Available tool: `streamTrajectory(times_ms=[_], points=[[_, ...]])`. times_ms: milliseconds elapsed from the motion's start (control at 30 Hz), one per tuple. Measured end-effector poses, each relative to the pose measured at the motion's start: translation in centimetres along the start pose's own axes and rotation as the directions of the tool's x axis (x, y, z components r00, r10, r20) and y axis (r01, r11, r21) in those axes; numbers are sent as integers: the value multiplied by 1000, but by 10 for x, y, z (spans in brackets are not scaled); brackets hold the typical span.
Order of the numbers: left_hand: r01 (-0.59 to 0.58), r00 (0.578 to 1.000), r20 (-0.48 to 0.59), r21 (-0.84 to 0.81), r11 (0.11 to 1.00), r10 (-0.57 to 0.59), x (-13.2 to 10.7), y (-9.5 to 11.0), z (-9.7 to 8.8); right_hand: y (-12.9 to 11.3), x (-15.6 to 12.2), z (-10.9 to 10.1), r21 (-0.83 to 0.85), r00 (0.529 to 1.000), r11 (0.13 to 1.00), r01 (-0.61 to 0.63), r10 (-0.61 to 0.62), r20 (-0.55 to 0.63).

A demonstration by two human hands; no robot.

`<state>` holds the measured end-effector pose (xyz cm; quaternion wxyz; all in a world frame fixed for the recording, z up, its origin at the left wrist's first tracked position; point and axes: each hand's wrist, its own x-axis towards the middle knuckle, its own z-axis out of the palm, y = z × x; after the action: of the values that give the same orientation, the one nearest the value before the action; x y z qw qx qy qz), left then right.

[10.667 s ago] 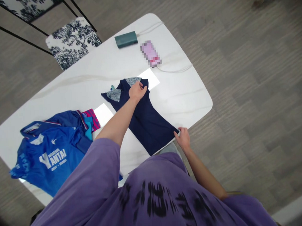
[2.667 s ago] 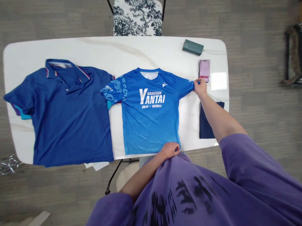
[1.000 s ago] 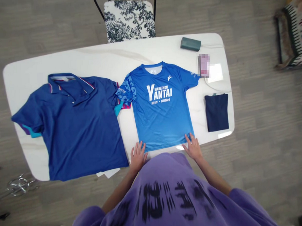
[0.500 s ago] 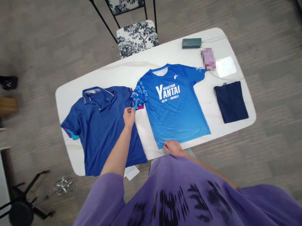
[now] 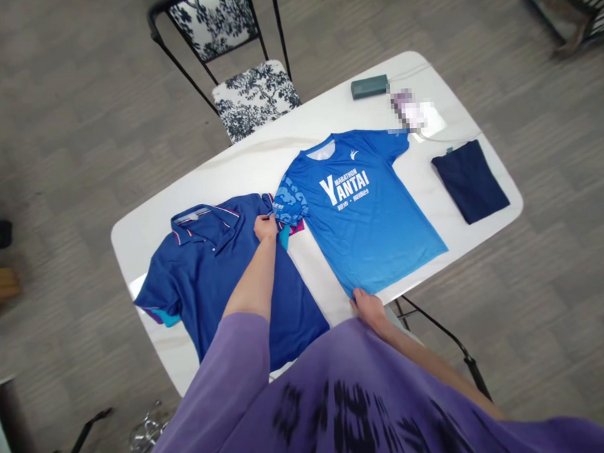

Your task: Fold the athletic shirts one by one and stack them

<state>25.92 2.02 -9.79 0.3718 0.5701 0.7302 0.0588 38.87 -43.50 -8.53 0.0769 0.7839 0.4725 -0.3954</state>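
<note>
My left hand (image 5: 265, 227) pinches the patterned sleeve (image 5: 289, 199) of the blue T-shirt (image 5: 376, 216), which lies front up, mid-table. My right hand (image 5: 368, 308) is at its near hem corner; pinching or only pressing, I can't tell. To do this well, I'd take only T-shirt fabric in the left fingers, hold sleeve and hem evenly taut, and leave the body flat.

In the way, left to right: the navy polo (image 5: 208, 270) is spread under my left forearm, teal cloth (image 5: 170, 320) poking out at its far-left sleeve. Its other cuff meets the patterned sleeve, with pink-red cloth (image 5: 297, 228) there too: easy to snag. Beyond the white table (image 5: 259, 165), a chair (image 5: 256, 98). Then a green case (image 5: 369, 86), a blurred phone (image 5: 405, 108) close by the T-shirt's other cuff, and a folded dark garment (image 5: 473, 182) well apart.
</note>
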Motion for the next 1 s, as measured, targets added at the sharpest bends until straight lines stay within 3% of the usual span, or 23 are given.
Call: streamTrajectory(times_ms=[100,333,467,600,700,833,1000], points=[[53,998,-12,-101,994,-54,-4,-4,-12,2,-8,-6,23,999,1000,15,-14,-37],[7,996,-88,-242,970,-29,-23,-11,-33,10,-21,-5,60,991,993,97,-91,-94],[0,995,-94,-317,949,-31,-27,-8,-24,13,-25,-1,83,985,986,144,-135,-108],[-5,998,-66,-387,922,-23,-20,10,-8,26,-31,-2,147,973,965,216,-200,-118],[-47,998,-66,-472,880,17,-8,38,2,44,-34,-5,311,951,903,297,-250,-185],[-95,994,-18,-600,794,105,10,98,21,77,-35,-19,511,939,795,328,-215,-268],[-89,984,70,-592,801,161,32,192,79,131,-30,-44,610,935,728,314,-125,-332]])
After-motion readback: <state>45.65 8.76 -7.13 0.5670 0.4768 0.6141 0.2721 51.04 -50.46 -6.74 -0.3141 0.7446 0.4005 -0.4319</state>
